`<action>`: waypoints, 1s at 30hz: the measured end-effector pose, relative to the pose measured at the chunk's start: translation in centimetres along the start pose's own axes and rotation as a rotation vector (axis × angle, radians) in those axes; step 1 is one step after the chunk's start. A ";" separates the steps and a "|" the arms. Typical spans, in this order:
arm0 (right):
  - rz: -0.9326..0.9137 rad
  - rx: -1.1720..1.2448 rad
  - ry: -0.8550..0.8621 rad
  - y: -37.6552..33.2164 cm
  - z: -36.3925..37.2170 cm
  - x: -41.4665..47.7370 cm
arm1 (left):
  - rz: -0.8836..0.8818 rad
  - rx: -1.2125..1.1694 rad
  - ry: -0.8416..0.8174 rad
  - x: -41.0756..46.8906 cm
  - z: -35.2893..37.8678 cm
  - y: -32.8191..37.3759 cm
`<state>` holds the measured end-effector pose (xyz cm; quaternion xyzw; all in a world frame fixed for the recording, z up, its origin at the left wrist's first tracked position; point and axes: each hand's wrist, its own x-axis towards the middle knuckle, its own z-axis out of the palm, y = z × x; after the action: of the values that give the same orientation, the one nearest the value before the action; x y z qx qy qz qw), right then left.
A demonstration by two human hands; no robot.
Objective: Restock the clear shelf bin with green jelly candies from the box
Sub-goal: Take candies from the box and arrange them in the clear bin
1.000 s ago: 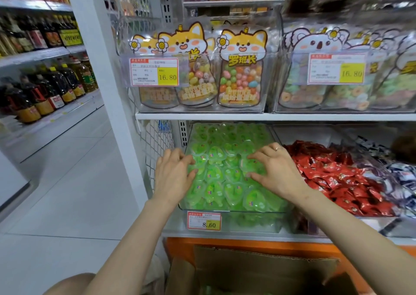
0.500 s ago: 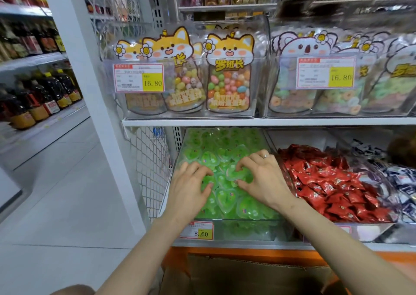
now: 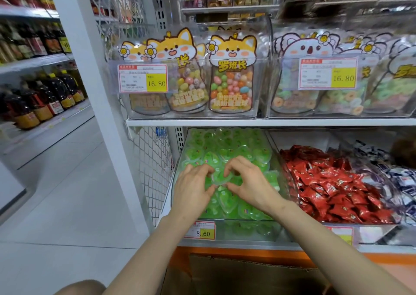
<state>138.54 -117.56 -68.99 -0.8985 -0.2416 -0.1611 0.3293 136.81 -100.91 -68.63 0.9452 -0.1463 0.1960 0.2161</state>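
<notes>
The jelly candies [image 3: 225, 141] fill the shelf bin [image 3: 276, 159], the left hand [image 3: 191, 190] and right hand [image 3: 253, 183] side by side on top with one candy pinched between their fingers [image 3: 236, 163]; wrapped sweets [image 3: 333, 189] lie in the bin to its right, bagged sweets [image 3: 231, 80] stand on the upper shelf [image 3: 292, 122] above, and the box [image 3: 247, 274] sits below in front.

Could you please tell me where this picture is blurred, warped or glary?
Head view: sharpest at centre, where left hand and right hand pinch a green jelly candy; top shelves and the bottles are smeared; the white upright leans from wide-angle distortion; reflections haze the clear bin.
</notes>
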 end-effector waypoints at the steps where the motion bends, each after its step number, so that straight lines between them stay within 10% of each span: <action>1: 0.003 -0.005 -0.028 0.0 0.1 0.0 | -0.006 0.002 0.000 0.0 0.0 -0.1; 10: 0.150 0.135 -0.170 -1.1 -0.4 0.1 | -0.016 -0.048 -0.115 -0.3 -0.2 -0.4; 21: 0.078 0.050 -0.283 -1.1 -0.2 -0.4 | -0.009 -0.016 0.128 -1.8 -0.9 -1.3; 30: -0.030 -0.271 0.040 -1.3 2.2 -1.2 | 0.073 -0.009 0.171 -0.8 -2.2 -3.4</action>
<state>137.15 -115.59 -70.47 -0.9277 -0.2242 -0.2151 0.2070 136.66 -96.76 -68.37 0.9181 -0.1622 0.2833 0.2247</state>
